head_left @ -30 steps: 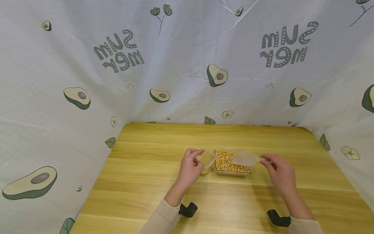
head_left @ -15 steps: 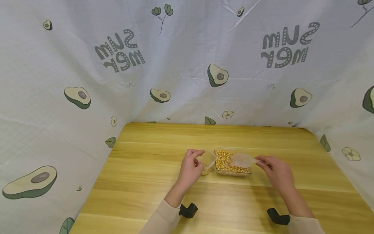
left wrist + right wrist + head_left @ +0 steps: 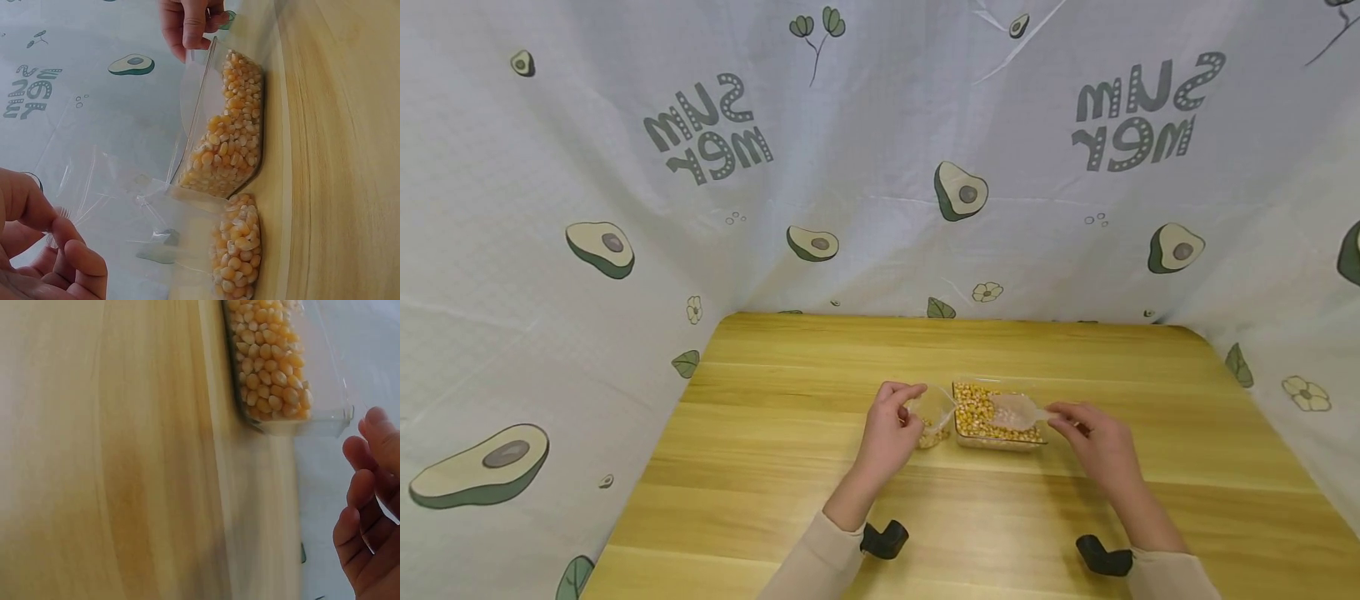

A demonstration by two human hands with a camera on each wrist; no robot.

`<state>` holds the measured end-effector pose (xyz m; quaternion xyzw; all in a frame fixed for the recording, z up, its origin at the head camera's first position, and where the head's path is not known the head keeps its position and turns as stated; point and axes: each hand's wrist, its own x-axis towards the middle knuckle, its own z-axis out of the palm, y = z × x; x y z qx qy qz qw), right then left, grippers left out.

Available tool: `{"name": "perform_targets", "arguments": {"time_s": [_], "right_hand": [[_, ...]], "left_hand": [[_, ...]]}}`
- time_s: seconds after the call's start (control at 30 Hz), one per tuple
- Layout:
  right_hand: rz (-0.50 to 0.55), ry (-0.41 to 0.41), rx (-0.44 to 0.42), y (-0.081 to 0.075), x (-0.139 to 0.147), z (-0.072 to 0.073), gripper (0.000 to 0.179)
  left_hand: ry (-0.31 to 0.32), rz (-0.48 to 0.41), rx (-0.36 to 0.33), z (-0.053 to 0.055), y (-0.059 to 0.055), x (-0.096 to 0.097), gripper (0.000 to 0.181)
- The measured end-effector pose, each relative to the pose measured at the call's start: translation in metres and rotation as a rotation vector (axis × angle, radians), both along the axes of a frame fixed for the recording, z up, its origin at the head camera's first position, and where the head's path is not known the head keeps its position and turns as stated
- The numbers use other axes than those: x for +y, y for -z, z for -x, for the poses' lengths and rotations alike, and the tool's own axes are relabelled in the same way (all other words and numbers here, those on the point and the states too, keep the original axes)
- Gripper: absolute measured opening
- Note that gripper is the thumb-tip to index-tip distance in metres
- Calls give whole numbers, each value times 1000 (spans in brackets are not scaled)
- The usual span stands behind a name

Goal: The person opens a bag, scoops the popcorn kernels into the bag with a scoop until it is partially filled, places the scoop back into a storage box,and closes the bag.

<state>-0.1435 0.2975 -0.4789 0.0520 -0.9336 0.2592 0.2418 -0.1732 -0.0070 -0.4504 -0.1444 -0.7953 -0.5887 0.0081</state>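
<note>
Corn kernels [image 3: 973, 407] fill a clear rectangular container [image 3: 995, 445] short of the table's far edge; right hand [image 3: 1099, 442] pinches a translucent scoop [image 3: 1013, 412] inside it, left hand [image 3: 889, 423] pinches a kernel-holding plastic bag [image 3: 195, 232] beside it.

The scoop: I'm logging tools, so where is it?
In the head view, the scoop dips into the container of corn, right of the bag, held by the right hand.
</note>
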Motion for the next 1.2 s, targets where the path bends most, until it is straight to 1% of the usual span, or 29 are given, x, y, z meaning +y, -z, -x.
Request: {"name": "perform_targets", "arguments": {"time_s": [0.1, 0.23, 0.33, 0.6, 0.83, 1.0, 1.13, 1.2], "right_hand": [[59, 28, -77, 4, 2, 0, 18], [147, 82, -206, 9, 5, -1, 23], [204, 115, -261, 13, 6, -1, 28], [342, 146, -330, 18, 8, -2, 34], [521, 154, -389, 19, 6, -3, 39], [607, 173, -424, 19, 6, -5, 43], [663, 176, -432, 20, 7, -6, 42], [671, 170, -424, 21, 8, -7, 41]], "left_hand": [[-3, 1, 0, 0, 1, 0, 48], [-4, 1, 0, 0, 2, 0, 48], [-5, 5, -3, 0, 0, 0, 48], [-8, 4, -8, -1, -2, -1, 49], [-14, -5, -12, -2, -2, -2, 50], [-11, -6, -2, -1, -2, -2, 49], [-11, -5, 1, -2, -1, -1, 50], [-12, -5, 5, -2, -1, -1, 50]]}}
